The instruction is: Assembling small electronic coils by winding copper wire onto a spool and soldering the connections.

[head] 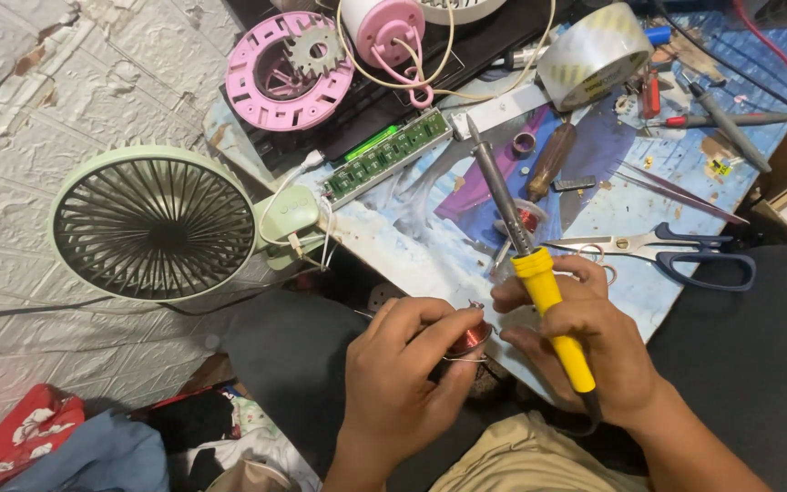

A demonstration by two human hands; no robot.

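My left hand (403, 364) pinches a small coil of copper wire (472, 339) low in the middle of the view, just off the table's near edge. My right hand (585, 342) grips a soldering iron (526, 251) by its yellow handle; the dark shaft points up and away over the table. The fingers of my right hand also touch the coil and a thin wire beside it. A pale green fan (157, 223) lies at the left, its wires running to a green circuit board (386, 155).
Scissors (676, 251) lie right of the iron on the blue-patterned table (412, 228). Further back sit a pink round fan part (275, 77), a roll of clear tape (594, 55), a screwdriver (550, 159) and several small tools. Clothes (47, 446) are heaped at the lower left.
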